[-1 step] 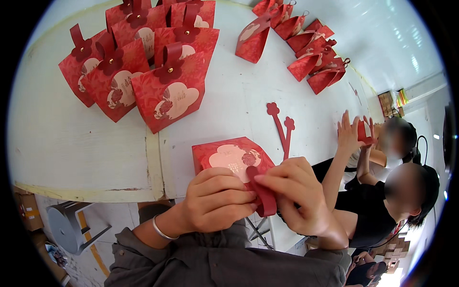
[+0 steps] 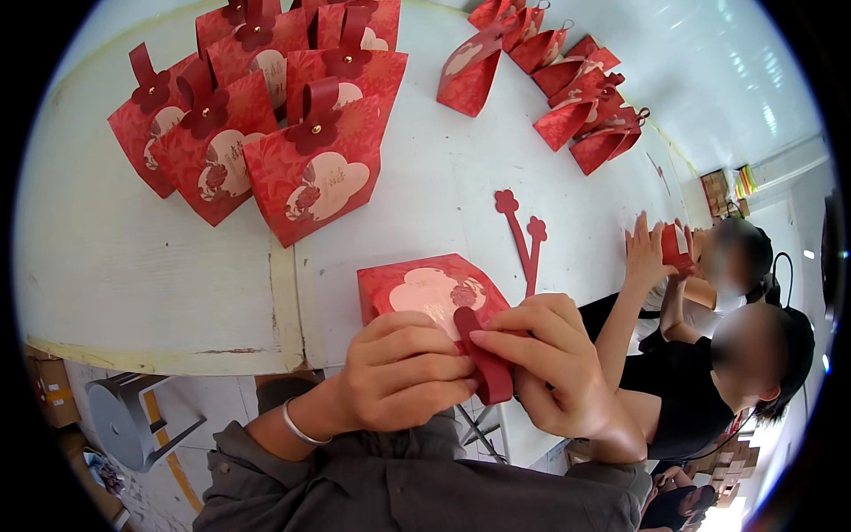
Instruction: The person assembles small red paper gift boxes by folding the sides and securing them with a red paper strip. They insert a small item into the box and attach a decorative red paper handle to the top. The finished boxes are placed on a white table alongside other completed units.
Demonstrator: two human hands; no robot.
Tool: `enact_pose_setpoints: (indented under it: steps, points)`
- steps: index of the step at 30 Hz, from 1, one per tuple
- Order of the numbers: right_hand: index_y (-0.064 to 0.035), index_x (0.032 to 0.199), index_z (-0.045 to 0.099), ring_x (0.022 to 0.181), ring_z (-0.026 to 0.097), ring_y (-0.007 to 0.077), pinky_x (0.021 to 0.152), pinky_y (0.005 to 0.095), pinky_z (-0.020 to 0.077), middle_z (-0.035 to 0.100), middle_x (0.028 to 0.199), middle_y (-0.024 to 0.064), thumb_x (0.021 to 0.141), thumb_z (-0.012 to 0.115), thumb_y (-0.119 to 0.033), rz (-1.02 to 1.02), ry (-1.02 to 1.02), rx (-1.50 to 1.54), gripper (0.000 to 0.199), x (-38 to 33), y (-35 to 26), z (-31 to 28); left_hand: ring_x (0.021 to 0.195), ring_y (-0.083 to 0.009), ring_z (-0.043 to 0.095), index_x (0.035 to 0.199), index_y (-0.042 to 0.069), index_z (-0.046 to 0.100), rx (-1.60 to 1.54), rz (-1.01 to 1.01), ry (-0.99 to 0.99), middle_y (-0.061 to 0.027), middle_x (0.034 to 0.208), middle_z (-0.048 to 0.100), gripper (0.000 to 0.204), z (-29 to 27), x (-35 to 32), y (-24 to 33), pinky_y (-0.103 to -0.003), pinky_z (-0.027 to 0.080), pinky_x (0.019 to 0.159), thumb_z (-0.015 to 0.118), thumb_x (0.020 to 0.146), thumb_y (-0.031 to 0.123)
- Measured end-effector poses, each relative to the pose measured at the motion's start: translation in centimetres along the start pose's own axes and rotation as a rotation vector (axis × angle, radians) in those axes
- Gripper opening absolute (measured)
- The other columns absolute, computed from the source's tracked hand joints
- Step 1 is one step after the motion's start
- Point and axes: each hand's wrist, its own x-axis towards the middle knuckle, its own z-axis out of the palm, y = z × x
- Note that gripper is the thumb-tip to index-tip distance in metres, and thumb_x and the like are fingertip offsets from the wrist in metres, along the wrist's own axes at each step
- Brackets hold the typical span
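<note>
A red gift box [image 2: 430, 288] with a pale cloud-shaped patch lies tilted at the table's near edge. My left hand [image 2: 403, 368] is closed round its near left part, its fingertips by the strap. The dark red strap [image 2: 485, 359] bends in a loop across the box's near end. Thumb and fingers of my right hand [image 2: 554, 359] pinch this strap from the right. My hands hide the near end of the box. Just beyond my right hand, two loose red straps [image 2: 523, 244] with flower-shaped ends lie on the table.
Several red gift boxes [image 2: 319, 182] with strap handles stand at the far left of the white table [image 2: 133, 293]. More red boxes [image 2: 585, 102] stand at the far right. On the right, a co-worker's hands [image 2: 647, 248] hold a red box [image 2: 676, 246]. A stool [image 2: 124, 426] stands at lower left.
My right hand and the strap have shifted very slightly. The co-worker's raised hand on the right has moved a little lower.
</note>
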Motion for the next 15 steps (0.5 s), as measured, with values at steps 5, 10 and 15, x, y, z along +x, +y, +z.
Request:
enact_pose_setpoints:
  steps: [5, 10, 15]
  points:
    - [0.0025, 0.094, 0.061, 0.081, 0.055, 0.0254, 0.066, 0.0308, 0.0441, 0.057, 0.096, 0.0133, 0.059, 0.059, 0.014, -0.018, 0.131, 0.049, 0.037, -0.1, 0.2, 0.4, 0.074, -0.0164, 0.058, 0.074, 0.012, 0.060, -0.004, -0.051, -0.033, 0.0009, 0.081, 0.065, 0.021, -0.2, -0.2, 0.0, -0.031, 0.048, 0.068, 0.075, 0.062, 0.004]
    - [0.0029, 0.091, 0.060, 0.074, 0.057, 0.0227, 0.061, 0.0254, 0.0453, 0.059, 0.093, 0.0145, 0.063, 0.056, 0.019, 0.036, 0.206, 0.192, 0.032, -0.6, 0.8, 1.3, 0.074, -0.0156, 0.059, 0.074, 0.012, 0.060, -0.022, -0.052, -0.053, 0.0016, 0.081, 0.065, 0.021, -0.4, 0.0, -0.1, -0.031, 0.048, 0.068, 0.076, 0.062, 0.005]
    - [0.0027, 0.091, 0.061, 0.072, 0.056, 0.0190, 0.061, 0.0255, 0.0444, 0.060, 0.090, 0.0135, 0.068, 0.055, 0.019, 0.110, 0.291, 0.457, 0.029, -0.8, 1.1, 2.4, 0.074, -0.0157, 0.059, 0.075, 0.012, 0.061, -0.034, -0.066, -0.042, 0.0017, 0.080, 0.065, 0.021, -0.4, 0.0, -0.3, -0.030, 0.047, 0.068, 0.076, 0.062, 0.004]
